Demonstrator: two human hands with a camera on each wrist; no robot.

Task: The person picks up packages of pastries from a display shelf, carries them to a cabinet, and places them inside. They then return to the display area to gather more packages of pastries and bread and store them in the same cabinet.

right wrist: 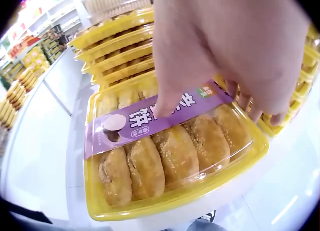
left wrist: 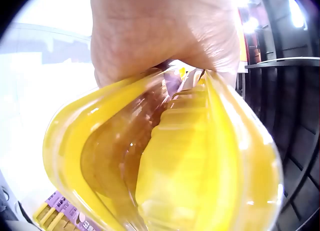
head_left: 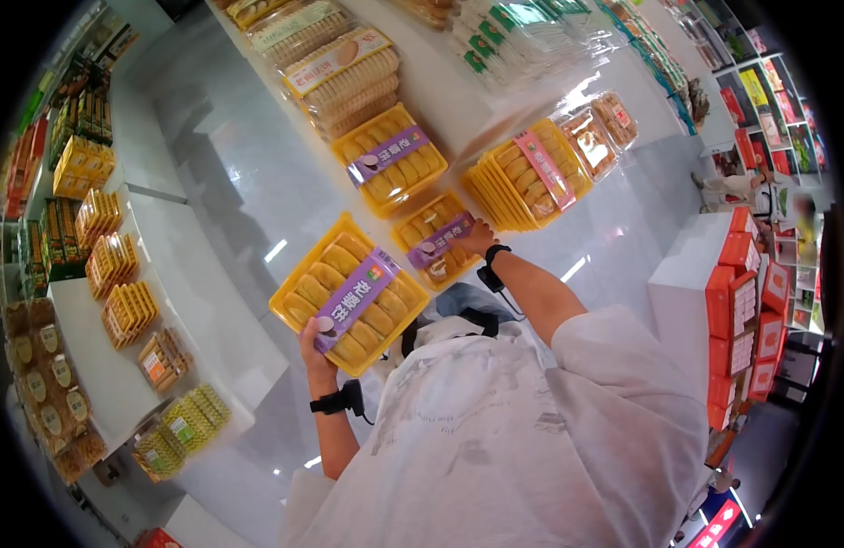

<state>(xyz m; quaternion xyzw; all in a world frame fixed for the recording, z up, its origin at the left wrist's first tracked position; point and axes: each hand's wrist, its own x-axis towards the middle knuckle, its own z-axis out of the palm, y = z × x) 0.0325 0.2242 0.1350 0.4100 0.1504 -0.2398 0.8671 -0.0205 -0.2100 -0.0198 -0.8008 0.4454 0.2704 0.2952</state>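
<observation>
My left hand point(head_left: 318, 354) grips a yellow plastic pack of pastries point(head_left: 385, 306) by its lower left corner, holding it off to the left of my body. A purple label band runs across its clear lid. The left wrist view shows this pastry pack point(left wrist: 190, 161) end-on, with the left hand point(left wrist: 165, 31) at its edge. My right hand point(head_left: 477, 239) holds a second pastry pack point(head_left: 422, 225) by its right side. In the right wrist view the right thumb lies on the purple label point(right wrist: 112, 133), while the other fingers point(right wrist: 255, 112) curl over the far edge.
Just beyond stands a stack of purple-labelled packs point(head_left: 385, 151); a pink-labelled stack point(head_left: 545, 173) is right of it. Long biscuit packs point(head_left: 340, 73) lie farther back on the white counter point(head_left: 431, 82). Another display counter point(head_left: 184, 310) runs along the left. Red boxes point(head_left: 737, 301) stand right.
</observation>
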